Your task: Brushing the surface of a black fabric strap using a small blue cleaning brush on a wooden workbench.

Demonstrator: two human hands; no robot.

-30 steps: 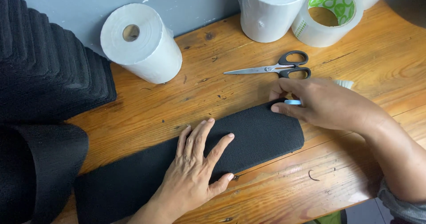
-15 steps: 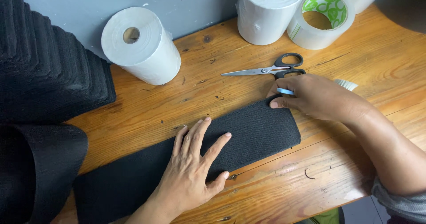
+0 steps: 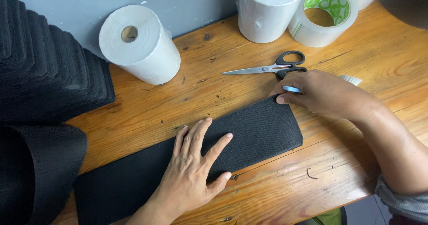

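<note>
White rolls (image 3: 141,44) at wall; left hand (image 3: 196,167) flat, released on black strip (image 3: 263,129); right hand (image 3: 323,93) pinching blue tool (image 3: 292,89).

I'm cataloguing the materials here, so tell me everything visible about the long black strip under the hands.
The black strip is a long, flat band of ribbed, woven-looking fabric with a squared right end. It lies diagonally on the wooden table. The left hand presses flat on its middle; the right hand touches its upper right corner. Its left end runs towards dark material at the frame's edge.
</note>
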